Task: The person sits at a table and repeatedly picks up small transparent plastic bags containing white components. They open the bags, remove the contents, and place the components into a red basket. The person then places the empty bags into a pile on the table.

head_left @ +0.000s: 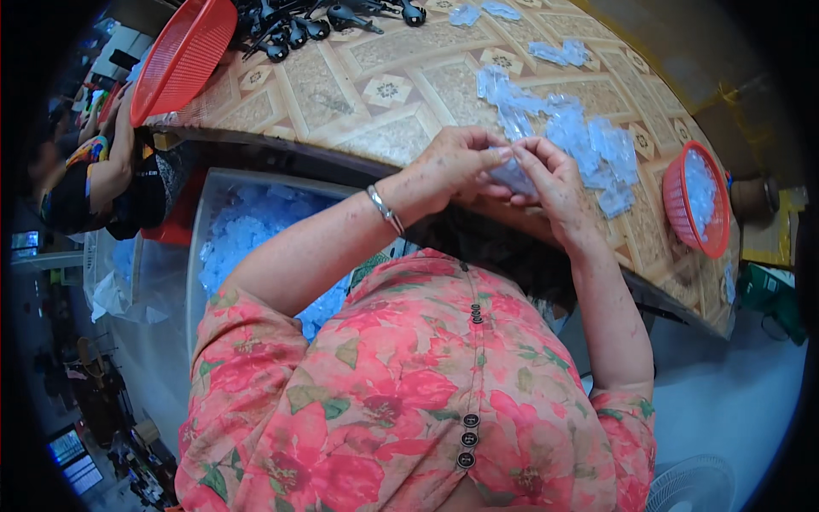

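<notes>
At the near edge of the table my left hand (459, 164) and my right hand (556, 183) meet, fingers closed in a pinch. Between them is a small clear plastic piece (514, 177), partly hidden by the fingers; whether it is a bag or a moulded part I cannot tell. Just beyond the hands, similar clear, bluish plastic pieces (567, 128) lie in a loose heap on the patterned tabletop (384, 115). More of them (559, 53) lie farther back.
A red plastic basket (674, 200) of clear pieces stands at the right. Black parts (294, 30) and a tilted red basket (183, 64) are at the far left. Below the table, a large bin (203, 200) holds many clear pieces. Another person (107, 175) is at the left.
</notes>
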The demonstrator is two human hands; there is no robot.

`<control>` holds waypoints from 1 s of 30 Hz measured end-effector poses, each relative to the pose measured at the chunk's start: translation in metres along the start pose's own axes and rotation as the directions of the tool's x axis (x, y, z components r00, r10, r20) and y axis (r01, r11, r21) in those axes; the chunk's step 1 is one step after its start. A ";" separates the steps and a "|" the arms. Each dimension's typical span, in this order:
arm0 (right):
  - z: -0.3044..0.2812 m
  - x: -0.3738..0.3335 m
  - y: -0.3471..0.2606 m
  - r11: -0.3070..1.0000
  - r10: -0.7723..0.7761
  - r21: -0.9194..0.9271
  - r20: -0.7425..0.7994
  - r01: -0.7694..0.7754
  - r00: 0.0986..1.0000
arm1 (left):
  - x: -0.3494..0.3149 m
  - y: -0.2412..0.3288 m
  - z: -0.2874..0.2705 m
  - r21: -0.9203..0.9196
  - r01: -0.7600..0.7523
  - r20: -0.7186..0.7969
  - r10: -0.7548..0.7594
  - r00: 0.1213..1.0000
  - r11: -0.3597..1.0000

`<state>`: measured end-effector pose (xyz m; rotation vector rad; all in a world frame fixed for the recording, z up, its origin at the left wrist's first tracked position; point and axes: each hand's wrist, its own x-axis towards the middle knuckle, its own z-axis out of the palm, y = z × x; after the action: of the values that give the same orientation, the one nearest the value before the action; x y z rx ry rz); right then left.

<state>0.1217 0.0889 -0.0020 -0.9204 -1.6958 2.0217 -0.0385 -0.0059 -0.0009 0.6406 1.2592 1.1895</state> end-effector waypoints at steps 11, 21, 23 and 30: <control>-0.005 -0.003 0.012 0.991 -0.136 0.005 0.020 0.136 0.991 | -0.009 -0.006 0.005 0.009 -0.115 -0.013 0.115 0.993 0.993; 0.005 -0.011 0.014 0.959 -0.253 -0.151 -0.063 0.241 0.965 | -0.011 0.000 0.008 -0.015 -0.084 -0.028 0.084 0.996 0.996; 0.007 -0.011 0.013 0.956 -0.263 -0.152 -0.064 0.251 0.963 | -0.011 0.002 0.007 -0.026 -0.084 -0.020 0.083 0.996 0.996; 0.007 -0.015 0.014 0.954 -0.281 -0.134 -0.083 0.269 0.956 | -0.011 -0.009 0.010 -0.004 -0.163 -0.047 0.163 0.986 0.987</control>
<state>0.1296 0.0707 -0.0112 -0.7600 -1.7953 1.6807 -0.0243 -0.0169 -0.0022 0.7244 1.2588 1.3503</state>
